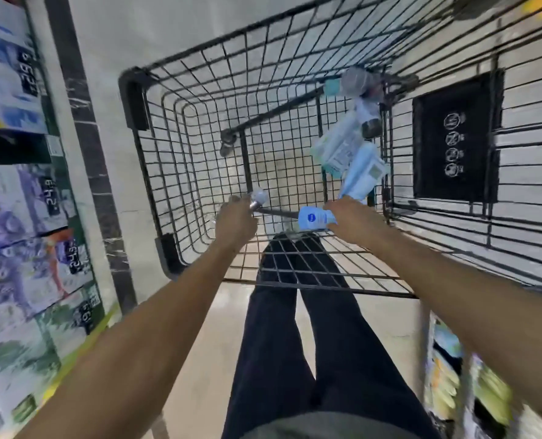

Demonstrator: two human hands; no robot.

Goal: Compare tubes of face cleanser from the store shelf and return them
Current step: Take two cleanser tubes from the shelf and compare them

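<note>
- Along the left edge of the frame, store shelves (25, 191) carry boxed goods with dark price tags; all of it is blurred, glossy printed card by the look.
- At centre left, the left hand (236, 221) curls round the metal cart handle (272, 212), smooth and tubular.
- In the centre, the wire shopping cart (200, 128) is a black grid of thin rods.
- At centre right, the right hand (353, 221) grips a blue tube (315, 218), soft plastic with a round logo.
- Just above it, pale cleanser tubes (348, 153) lie in the cart's basket.
- Judging by this, nothing is back on the shelf yet; returning remains.
</note>
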